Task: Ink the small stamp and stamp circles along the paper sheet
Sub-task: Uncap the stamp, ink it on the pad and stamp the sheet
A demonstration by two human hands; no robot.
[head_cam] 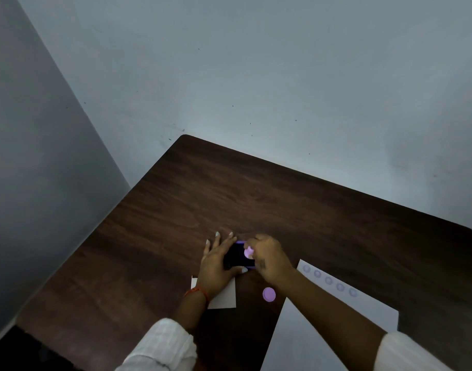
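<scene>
My right hand [268, 259] pinches a small pink stamp [248, 252] and holds it down on a dark ink pad [236, 257] with a purple rim. My left hand [217, 259] lies on the pad's left side, fingers spread, thumb along its near edge. To the right lies the white paper sheet [323, 325], partly under my right forearm. A row of several faint purple circles [328, 280] runs along its far edge.
A round pink cap [269, 294] lies on the dark wooden table [256, 196] between the two papers. A smaller white card [224, 295] sits under my left wrist. The table stands in a corner of grey walls; its left edge drops to the floor.
</scene>
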